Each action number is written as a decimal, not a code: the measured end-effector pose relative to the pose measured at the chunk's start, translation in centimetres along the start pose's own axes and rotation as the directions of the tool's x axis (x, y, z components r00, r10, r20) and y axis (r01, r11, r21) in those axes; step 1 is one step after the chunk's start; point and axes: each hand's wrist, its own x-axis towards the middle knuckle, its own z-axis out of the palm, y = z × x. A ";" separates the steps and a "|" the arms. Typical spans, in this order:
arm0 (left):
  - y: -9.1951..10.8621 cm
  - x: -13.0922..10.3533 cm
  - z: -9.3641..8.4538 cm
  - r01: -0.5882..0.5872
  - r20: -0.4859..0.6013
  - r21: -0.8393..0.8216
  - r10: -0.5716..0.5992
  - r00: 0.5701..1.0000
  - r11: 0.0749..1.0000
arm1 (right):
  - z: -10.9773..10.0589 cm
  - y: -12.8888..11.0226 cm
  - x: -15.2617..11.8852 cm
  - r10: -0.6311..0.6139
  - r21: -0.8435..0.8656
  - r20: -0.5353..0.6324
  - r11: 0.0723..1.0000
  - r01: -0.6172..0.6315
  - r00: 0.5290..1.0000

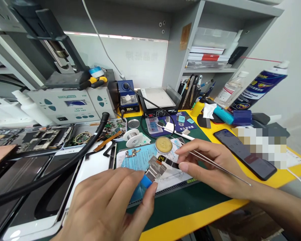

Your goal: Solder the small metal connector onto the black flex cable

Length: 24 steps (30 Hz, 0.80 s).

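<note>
My left hand (110, 201) is closed, thumb and fingers pinching the blue end of a metal clip (155, 169) that has wide, flat jaws. A black flex cable (171, 162) with a yellow-marked end runs from the clip's jaws to my right hand (208, 164). The thumb and fingers of that hand pinch the cable's other end. Slim metal tweezers (220, 166) lie across the same hand, their back end pointing toward the wrist. Beneath the clip is a printed repair mat (130, 162), and a round tin of amber paste (164, 145) stands just behind it.
A solder wire spool (132, 138) and a tray of circuit boards (107, 129) are behind my left hand. A black hose (90, 150) crosses phone parts at left. A hot plate (159, 100) and soldering station (126, 95) stand at the back. A phone (244, 154) lies at right.
</note>
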 end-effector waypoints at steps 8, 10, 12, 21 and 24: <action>-0.7 -0.2 0.2 -0.020 0.002 0.034 0.020 1.000 0.999 | -0.5 -0.8 0.1 0.047 -0.023 0.039 0.999 -0.046 0.998; -0.7 0.1 0.2 -0.031 0.010 0.041 0.031 0.999 0.999 | -0.5 -0.6 0.1 0.054 -0.009 0.050 0.999 -0.054 0.997; -0.6 0.4 0.1 -0.034 0.025 0.043 0.033 0.999 0.999 | -0.5 -0.3 0.1 0.060 0.009 0.067 0.998 -0.060 0.996; -0.6 0.6 0.4 0.000 0.087 0.035 -0.003 0.996 0.999 | -0.2 -0.2 0.2 0.072 0.019 0.067 0.997 -0.073 0.995; -0.7 0.5 0.5 0.055 0.106 0.008 -0.055 0.993 0.998 | -0.1 -0.3 0.1 0.063 0.019 0.061 0.998 -0.064 0.996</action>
